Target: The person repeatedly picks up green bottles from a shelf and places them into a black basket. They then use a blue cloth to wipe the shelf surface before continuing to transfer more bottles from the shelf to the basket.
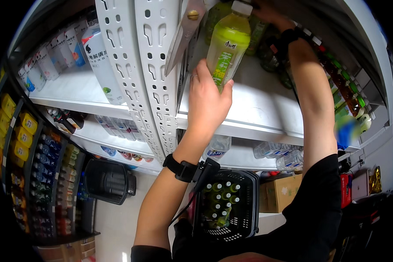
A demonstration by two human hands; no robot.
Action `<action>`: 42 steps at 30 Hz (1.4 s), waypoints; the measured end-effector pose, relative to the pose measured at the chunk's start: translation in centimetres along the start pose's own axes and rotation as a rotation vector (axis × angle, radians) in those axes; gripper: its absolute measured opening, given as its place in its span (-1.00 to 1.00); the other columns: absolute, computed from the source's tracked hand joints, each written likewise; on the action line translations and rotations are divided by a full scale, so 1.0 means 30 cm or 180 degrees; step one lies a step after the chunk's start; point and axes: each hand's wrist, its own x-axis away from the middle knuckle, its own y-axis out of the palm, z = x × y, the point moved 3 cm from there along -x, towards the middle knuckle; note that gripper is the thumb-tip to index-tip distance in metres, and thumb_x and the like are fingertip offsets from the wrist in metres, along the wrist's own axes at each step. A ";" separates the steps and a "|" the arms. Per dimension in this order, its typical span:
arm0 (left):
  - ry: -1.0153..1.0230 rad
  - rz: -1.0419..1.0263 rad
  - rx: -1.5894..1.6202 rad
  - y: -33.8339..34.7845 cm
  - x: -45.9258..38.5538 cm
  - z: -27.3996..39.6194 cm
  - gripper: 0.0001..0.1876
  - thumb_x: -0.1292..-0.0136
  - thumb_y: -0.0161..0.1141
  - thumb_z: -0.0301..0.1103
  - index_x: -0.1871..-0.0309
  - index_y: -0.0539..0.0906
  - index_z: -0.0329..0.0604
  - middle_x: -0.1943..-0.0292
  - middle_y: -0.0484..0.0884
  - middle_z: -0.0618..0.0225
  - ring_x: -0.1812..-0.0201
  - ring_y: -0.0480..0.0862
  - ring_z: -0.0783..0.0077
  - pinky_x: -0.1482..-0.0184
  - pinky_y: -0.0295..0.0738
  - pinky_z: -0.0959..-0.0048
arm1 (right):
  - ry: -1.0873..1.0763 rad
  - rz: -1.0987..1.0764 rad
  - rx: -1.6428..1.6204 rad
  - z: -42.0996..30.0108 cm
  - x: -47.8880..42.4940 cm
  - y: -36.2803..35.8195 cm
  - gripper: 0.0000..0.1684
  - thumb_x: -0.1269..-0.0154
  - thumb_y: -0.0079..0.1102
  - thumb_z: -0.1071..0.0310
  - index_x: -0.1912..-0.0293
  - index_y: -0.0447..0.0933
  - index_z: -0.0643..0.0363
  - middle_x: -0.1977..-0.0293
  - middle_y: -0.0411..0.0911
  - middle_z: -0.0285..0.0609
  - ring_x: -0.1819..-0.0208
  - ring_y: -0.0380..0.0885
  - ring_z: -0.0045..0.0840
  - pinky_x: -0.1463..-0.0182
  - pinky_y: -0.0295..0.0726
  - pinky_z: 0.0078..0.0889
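Observation:
My left hand point(207, 91) is wrapped around the lower part of a plastic bottle of yellow-green drink point(230, 39) with a white cap. The bottle tilts slightly above a white metal shelf point(258, 101), and its label bears writing. Deep in the same shelf, my right hand point(271, 14) reaches in at the upper right, dark and partly cut off by the frame. More green bottles point(257, 32) stand close to it; whether it grips one, I cannot tell. Dark bottles point(270, 54) sit below that wrist.
Between two shelf bays rises a perforated white upright point(157, 65). Below me, a black basket point(253, 209) holds several white-capped green bottles. Another black basket point(109, 180) is at left. Clear bottles point(271, 149) line the lower shelf, near a cardboard box point(286, 193).

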 end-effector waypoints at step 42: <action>-0.0445 -0.2064 0.1428 -0.292 0.667 0.186 -0.40 -0.08 0.48 -0.51 -0.20 0.48 -0.33 -0.08 0.64 0.05 -0.13 0.65 0.22 -0.20 0.59 0.21 | 0.1169 -0.0428 -0.0985 -0.718 1.636 -0.564 -0.63 -0.26 0.32 0.07 0.16 0.62 0.18 0.48 0.62 -0.01 0.45 0.68 -0.30 0.34 0.62 -0.34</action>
